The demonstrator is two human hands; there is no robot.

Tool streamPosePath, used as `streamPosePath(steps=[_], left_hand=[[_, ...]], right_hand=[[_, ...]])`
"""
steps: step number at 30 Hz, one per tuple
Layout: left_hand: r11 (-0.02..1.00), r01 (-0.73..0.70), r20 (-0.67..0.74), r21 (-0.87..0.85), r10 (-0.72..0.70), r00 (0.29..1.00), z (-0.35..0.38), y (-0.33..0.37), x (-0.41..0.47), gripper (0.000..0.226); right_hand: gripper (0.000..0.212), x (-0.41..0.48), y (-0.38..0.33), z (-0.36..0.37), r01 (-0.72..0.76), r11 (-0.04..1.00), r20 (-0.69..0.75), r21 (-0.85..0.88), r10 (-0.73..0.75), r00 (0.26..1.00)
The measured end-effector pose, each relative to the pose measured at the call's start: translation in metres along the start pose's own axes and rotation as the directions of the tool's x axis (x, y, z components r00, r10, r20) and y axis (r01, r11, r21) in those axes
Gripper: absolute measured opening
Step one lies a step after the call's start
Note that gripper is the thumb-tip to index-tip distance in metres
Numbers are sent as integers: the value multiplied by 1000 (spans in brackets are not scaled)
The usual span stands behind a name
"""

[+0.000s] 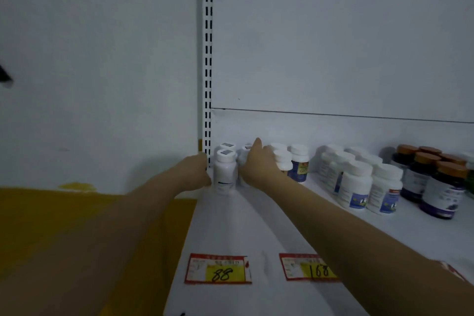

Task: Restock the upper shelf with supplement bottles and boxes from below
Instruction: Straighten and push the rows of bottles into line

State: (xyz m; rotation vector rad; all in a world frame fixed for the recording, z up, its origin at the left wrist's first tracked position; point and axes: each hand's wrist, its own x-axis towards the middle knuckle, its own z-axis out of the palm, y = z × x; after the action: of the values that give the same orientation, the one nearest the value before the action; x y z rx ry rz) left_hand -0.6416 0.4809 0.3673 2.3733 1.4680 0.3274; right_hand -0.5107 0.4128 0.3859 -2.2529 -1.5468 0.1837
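Both of my arms reach to the back left corner of the white upper shelf point(230, 226). My left hand point(196, 172) is curled against the left side of a white bottle with a grey-topped cap point(225, 172); its fingertips are hidden. A twin bottle point(227, 146) stands behind it. My right hand point(259, 161) wraps over a second white bottle point(243, 159), which it mostly hides, with one finger pointing up.
To the right stand white bottles with blue labels point(298, 161), a larger group of white bottles point(356, 182) and dark bottles with orange caps point(441, 182). Price tags reading 88 point(218, 268) and 168 point(307, 267) lie on the shelf front. A slotted upright point(208, 59) rises at the shelf's left edge.
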Motion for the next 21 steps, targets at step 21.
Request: streamPosePath(steps=[21], left_hand=[[943,-134,117,-305,177,977,9,6,13,49]], right_hand=[[41,9,-3,-2,50,998,-60,-40,-52,997]])
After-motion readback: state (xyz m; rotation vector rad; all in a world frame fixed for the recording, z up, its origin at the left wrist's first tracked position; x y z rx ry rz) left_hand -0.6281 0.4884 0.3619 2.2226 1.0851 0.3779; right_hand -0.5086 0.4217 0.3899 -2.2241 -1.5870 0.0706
